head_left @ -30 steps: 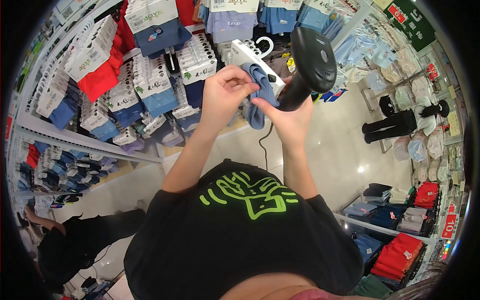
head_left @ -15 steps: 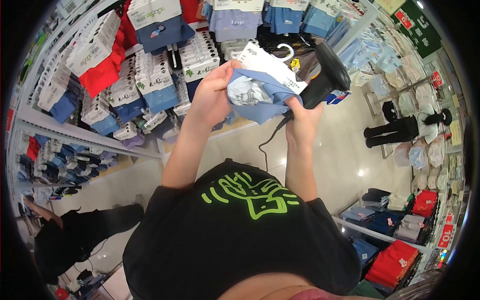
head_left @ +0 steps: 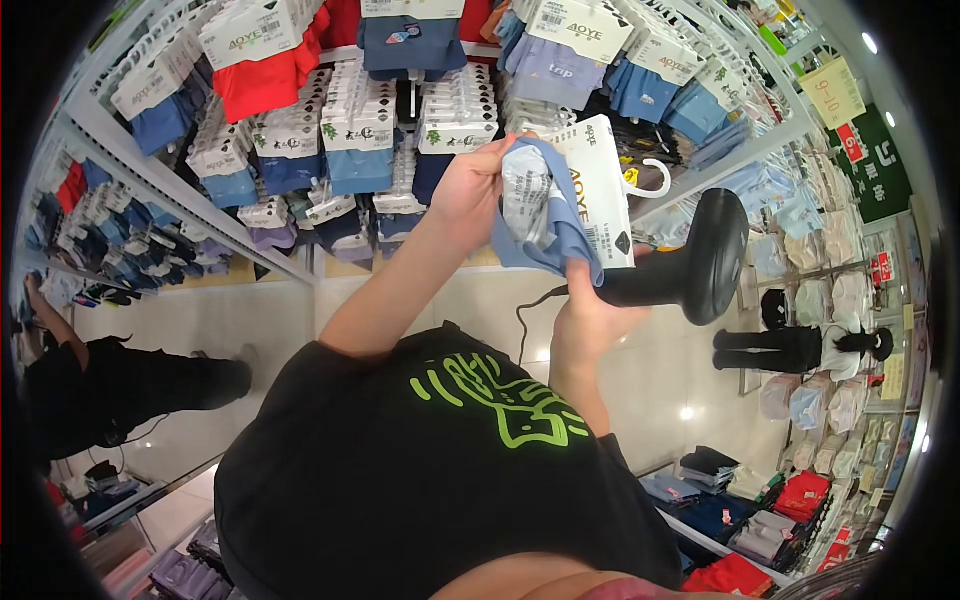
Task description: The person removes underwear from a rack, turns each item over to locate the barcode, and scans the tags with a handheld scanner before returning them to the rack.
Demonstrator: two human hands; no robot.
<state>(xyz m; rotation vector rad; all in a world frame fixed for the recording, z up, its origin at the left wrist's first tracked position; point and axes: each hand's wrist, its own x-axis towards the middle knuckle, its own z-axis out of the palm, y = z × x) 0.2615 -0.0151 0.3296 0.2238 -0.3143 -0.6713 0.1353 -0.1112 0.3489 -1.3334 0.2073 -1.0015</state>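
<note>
A blue garment (head_left: 572,222) hangs from a white AOYE card (head_left: 603,180) with a white plastic hook (head_left: 652,178) at its right side. My left hand (head_left: 468,192) pinches the garment's left edge, which is pulled open so that pale printed labels (head_left: 526,196) show inside. With my right hand (head_left: 592,315) I hold a black handheld scanner (head_left: 715,255), and its thumb presses on the garment's lower corner. The right hand's other fingers are mostly hidden behind the scanner and card. A thin cable (head_left: 524,322) runs down from the scanner.
Racks of carded garments (head_left: 360,130) stand ahead and to the left. At the lower right is a shelf of folded clothes (head_left: 710,490). One person in black (head_left: 130,385) is at the left; another person (head_left: 790,348) stands by the right-hand racks.
Both hands, the garment and the scanner have moved to the right in view. The card has turned more upright, and the garment's opening with its labels faces the camera more.
</note>
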